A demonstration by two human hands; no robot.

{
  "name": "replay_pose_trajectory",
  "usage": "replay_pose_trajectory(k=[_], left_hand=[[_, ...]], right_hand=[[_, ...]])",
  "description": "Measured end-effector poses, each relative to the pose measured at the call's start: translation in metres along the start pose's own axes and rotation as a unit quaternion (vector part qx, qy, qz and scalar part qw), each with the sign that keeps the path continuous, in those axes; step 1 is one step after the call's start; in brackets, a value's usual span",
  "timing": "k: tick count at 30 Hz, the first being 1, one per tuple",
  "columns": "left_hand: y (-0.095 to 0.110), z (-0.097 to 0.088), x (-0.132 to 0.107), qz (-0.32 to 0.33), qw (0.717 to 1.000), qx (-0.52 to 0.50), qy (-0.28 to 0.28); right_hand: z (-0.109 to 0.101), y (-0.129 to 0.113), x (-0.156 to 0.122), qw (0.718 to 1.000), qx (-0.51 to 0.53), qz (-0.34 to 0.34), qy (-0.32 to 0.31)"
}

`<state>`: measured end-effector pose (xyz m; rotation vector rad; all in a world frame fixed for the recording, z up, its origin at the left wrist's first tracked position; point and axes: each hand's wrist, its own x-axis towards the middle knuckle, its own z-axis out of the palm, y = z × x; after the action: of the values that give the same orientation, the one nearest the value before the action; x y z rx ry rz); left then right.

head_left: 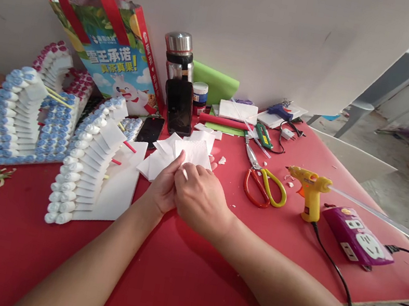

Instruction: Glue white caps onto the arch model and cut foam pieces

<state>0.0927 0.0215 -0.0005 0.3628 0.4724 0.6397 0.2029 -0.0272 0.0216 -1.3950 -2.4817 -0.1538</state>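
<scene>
A white tissue-like square [193,152] lies across my left hand [165,188], its thumb on top and fingertips showing past the far edge. My right hand [203,195] is curled over the near side of that square, fingers pinched on a small rolled white part of it; the exact grip is partly hidden. Just beyond, more white squares [159,158] lie loosely stacked on the red table [175,274]. Left of my hands stands a curved piece of white rolled buds and stepped white card [85,169], on a white board [121,188].
Red-and-yellow-handled scissors [265,187], a yellow glue gun [311,187] and a purple power strip [358,235] with cords occupy the right. Behind are a phone [178,109], a steel flask [178,56] and a printed bag [120,61]. A blue-and-white bud model [31,122] stands left.
</scene>
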Motion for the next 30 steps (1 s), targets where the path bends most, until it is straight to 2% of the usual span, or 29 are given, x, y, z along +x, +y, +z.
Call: replay_pose_trajectory(k=[2, 4, 5, 7, 9, 11, 14, 17, 19, 23, 26, 30], left_hand=[[0.003, -0.001, -0.001, -0.004, 1.000, 0.002, 0.023], [0.008, -0.001, -0.002, 0.016, 0.999, 0.004, 0.052], [0.012, -0.001, -0.004, 0.045, 0.997, 0.006, 0.062], [0.019, 0.001, -0.007, 0.142, 0.988, 0.008, 0.065], [0.024, 0.003, -0.012, 0.245, 0.969, 0.009, 0.032], [0.028, 0.005, -0.016, 0.302, 0.953, 0.004, 0.010], [0.030, 0.005, -0.018, 0.326, 0.945, -0.002, 0.006], [0.029, 0.003, -0.017, 0.328, 0.945, -0.008, 0.004], [0.029, 0.002, -0.016, 0.325, 0.946, -0.007, 0.000], [0.028, 0.000, -0.016, 0.305, 0.952, 0.018, 0.003], [0.027, 0.000, -0.016, 0.297, 0.954, 0.039, 0.021], [0.026, 0.000, -0.015, 0.306, 0.951, 0.038, 0.025]], right_hand=[[-0.005, 0.000, -0.002, 0.999, 0.049, 0.000, 0.022], [-0.012, 0.007, -0.003, 0.987, 0.137, 0.033, 0.071], [-0.016, 0.014, -0.003, 0.975, 0.185, 0.064, 0.106], [-0.019, 0.034, -0.003, 0.936, 0.260, 0.147, 0.187], [-0.015, 0.058, -0.001, 0.905, 0.277, 0.222, 0.235], [-0.007, 0.080, 0.000, 0.899, 0.274, 0.273, 0.204], [0.005, 0.093, 0.003, 0.899, 0.288, 0.313, 0.102], [0.011, 0.083, 0.005, 0.911, 0.284, 0.299, -0.008], [0.014, 0.071, 0.007, 0.928, 0.240, 0.280, -0.050], [0.021, 0.057, 0.010, 0.949, 0.173, 0.253, -0.070], [0.022, 0.060, 0.008, 0.942, 0.208, 0.257, -0.056], [0.014, 0.078, 0.004, 0.916, 0.283, 0.283, 0.022]])
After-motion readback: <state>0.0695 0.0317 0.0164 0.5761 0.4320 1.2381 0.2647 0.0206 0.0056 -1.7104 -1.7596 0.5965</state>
